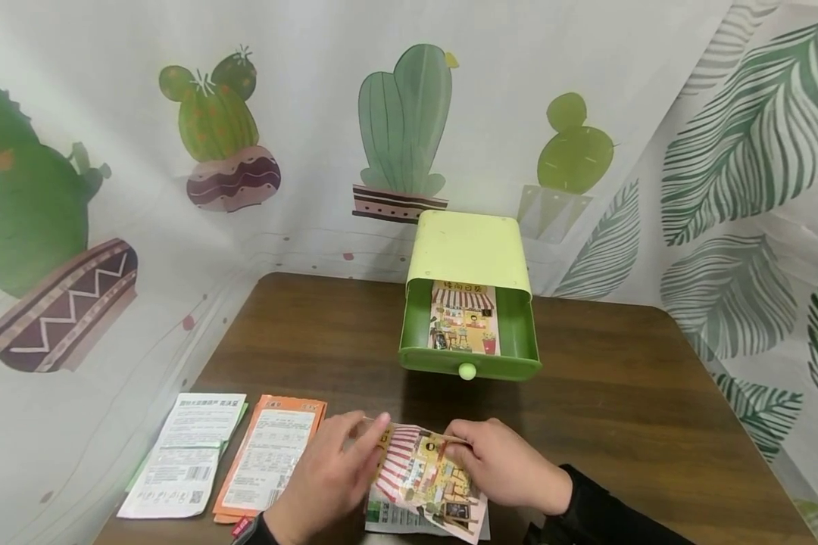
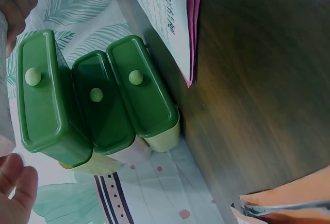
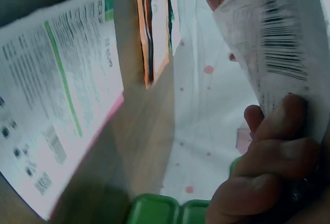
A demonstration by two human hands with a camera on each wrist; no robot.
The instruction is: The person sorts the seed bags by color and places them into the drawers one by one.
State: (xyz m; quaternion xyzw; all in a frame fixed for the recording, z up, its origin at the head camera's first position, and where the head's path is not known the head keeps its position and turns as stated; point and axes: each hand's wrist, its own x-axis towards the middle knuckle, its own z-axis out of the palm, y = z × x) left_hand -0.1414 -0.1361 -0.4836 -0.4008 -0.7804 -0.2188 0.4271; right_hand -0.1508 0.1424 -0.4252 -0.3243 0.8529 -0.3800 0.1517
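My two hands hold a printed packet (image 1: pixel 443 473) with a pink striped awning and shop drawing, tilted above the table's near side. The left hand (image 1: pixel 334 469) grips its left end, thumb along the upper edge. At the upper right corner, the right hand (image 1: pixel 507 462) pinches it between thumb and curled fingers. Its pale back with a barcode (image 3: pixel 283 43) faces the right wrist camera. Beneath lies another packet (image 1: pixel 398 518), mostly covered. Farther back, the pulled-out green drawer (image 1: pixel 416 325) contains a packet (image 1: pixel 463 318) with the same drawing.
The yellow-green cabinet (image 1: pixel 466 246) stands at the table's back; the left wrist view shows stacked green drawers (image 2: pixel 139 84). On the left lie white-backed packets (image 1: pixel 187 454) and orange packets (image 1: pixel 273 454). A cactus-printed cloth (image 1: pixel 300 113) hangs behind the brown table (image 1: pixel 620 393).
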